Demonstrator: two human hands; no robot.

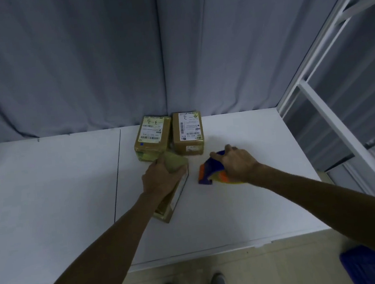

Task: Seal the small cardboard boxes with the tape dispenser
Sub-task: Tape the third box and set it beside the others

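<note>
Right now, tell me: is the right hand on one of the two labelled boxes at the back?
No, the right hand rests on the tape dispenser, apart from both boxes.

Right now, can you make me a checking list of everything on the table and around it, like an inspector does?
Surface: white table, mostly bare, with a dark seam left of the boxes.
Job's things: two labelled boxes side by side at the back, left box and right box; a third box lies nearer; blue and orange tape dispenser lies to its right.
Clutter: a greenish thing at the table's far left edge, too cut off to name.
Grippers: left hand grips the third box's far end; right hand rests on the tape dispenser.
Cables: nothing seen.
Surroundings: grey curtain behind, white frame on the right, blue crate on the floor.
</note>
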